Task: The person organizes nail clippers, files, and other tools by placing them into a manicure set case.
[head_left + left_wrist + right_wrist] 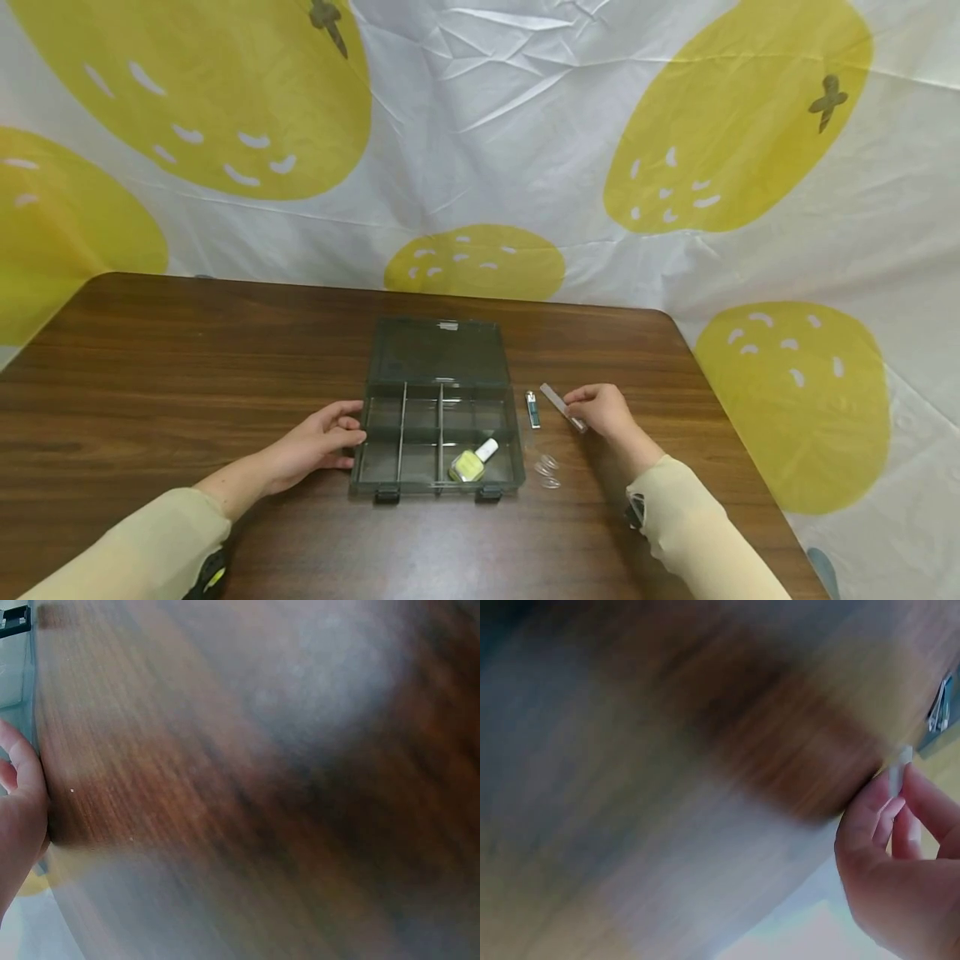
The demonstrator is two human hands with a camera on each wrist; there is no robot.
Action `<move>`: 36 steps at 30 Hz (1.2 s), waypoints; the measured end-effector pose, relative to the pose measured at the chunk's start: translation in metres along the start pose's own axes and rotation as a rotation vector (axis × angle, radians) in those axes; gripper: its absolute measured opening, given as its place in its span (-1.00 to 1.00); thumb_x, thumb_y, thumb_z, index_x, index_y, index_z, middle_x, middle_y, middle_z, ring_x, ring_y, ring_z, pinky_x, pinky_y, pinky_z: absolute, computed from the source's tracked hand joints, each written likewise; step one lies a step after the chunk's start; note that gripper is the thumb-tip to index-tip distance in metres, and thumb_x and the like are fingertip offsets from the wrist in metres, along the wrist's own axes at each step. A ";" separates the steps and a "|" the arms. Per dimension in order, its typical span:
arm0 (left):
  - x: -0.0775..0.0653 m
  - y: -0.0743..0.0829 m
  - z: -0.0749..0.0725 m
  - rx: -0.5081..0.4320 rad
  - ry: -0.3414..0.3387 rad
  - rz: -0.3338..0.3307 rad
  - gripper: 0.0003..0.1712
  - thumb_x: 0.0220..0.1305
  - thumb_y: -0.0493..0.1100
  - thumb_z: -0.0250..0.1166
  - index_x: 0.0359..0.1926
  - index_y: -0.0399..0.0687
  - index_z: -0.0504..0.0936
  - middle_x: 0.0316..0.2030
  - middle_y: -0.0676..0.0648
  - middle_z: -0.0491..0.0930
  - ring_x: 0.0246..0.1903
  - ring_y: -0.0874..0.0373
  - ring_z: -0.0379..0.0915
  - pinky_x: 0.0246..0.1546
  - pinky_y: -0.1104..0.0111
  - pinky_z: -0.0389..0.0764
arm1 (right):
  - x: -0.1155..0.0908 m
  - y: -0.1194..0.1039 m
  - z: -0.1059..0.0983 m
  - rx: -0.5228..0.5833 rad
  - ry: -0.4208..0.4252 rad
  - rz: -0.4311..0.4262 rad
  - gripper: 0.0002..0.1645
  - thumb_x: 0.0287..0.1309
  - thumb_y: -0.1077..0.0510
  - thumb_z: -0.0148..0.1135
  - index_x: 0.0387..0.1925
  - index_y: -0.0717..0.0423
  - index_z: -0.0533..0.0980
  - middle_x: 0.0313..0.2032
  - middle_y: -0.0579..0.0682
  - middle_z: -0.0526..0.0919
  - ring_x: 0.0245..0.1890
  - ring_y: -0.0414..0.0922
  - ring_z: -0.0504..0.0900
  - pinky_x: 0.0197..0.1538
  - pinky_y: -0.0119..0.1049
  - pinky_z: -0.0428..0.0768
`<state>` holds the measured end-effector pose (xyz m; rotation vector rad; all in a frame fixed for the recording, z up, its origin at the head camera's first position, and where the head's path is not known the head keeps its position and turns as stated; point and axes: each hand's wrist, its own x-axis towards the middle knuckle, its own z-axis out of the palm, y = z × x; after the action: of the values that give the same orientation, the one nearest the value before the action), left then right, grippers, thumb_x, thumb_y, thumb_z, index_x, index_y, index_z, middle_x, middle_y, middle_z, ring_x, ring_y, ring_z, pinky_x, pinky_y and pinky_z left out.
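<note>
Your left hand (318, 446) is relaxed, fingers loosely bent against the left side of the open divided box (420, 484) on the desk (225, 358). A yellow polish bottle (468, 467) lies in its front right compartment. Just right of the box are a nail clipper (532, 409) and, nearer you, clear oval pieces (550, 482). Your right hand (603, 410) pinches a grey strip (555, 399) between thumb and fingers.

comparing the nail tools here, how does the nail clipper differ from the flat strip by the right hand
The flat strip is longer than the nail clipper. The strip looks pale and plain, while the clipper has silvery ends and a dark bluish middle. The right hand pinches the strip, but no hand touches the clipper. Both are outside the open box, to its right in the head view.
</note>
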<state>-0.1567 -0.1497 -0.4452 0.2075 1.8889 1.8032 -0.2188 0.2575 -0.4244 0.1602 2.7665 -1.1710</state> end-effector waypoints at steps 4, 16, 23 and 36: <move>-0.001 0.001 0.000 0.003 0.001 -0.004 -0.18 0.32 -0.15 0.13 0.38 -0.39 -0.12 -0.16 -0.06 0.19 -0.14 0.25 0.34 -0.10 0.31 0.58 | 0.002 0.003 -0.005 0.151 -0.083 0.023 -0.70 -0.01 0.44 0.20 -0.18 0.56 0.53 -0.60 -0.09 0.58 -0.62 -0.32 0.44 -0.51 -0.50 0.46; -0.002 0.002 0.000 0.004 -0.008 0.003 -0.18 0.33 -0.16 0.11 0.39 -0.40 -0.14 -0.16 -0.06 0.19 -0.14 0.26 0.35 -0.09 0.29 0.57 | 0.004 0.002 -0.022 0.375 -0.221 -0.011 -0.61 0.09 0.42 0.14 -0.06 0.65 0.40 -0.59 -0.23 0.59 -0.55 -0.37 0.53 -0.43 -0.52 0.54; -0.003 0.001 -0.001 0.015 -0.002 -0.003 -0.18 0.33 -0.15 0.11 0.39 -0.39 -0.14 -0.18 -0.05 0.17 -0.10 0.24 0.35 -0.08 0.29 0.57 | 0.003 -0.009 -0.031 0.300 -0.346 -0.098 -0.61 0.12 0.35 0.19 -0.06 0.59 0.43 -0.46 -0.22 0.62 -0.43 -0.33 0.55 -0.30 -0.47 0.57; -0.001 -0.002 -0.001 0.007 0.000 -0.003 -0.17 0.32 -0.15 0.12 0.39 -0.39 -0.13 -0.17 -0.06 0.18 -0.11 0.24 0.34 -0.08 0.28 0.57 | 0.005 -0.038 -0.025 0.266 -0.514 -0.176 -0.59 0.11 0.33 0.21 -0.08 0.62 0.43 -0.51 -0.24 0.63 -0.48 -0.36 0.55 -0.37 -0.48 0.54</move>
<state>-0.1565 -0.1513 -0.4468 0.2065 1.8953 1.7943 -0.2315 0.2491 -0.3813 -0.3216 2.2075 -1.3851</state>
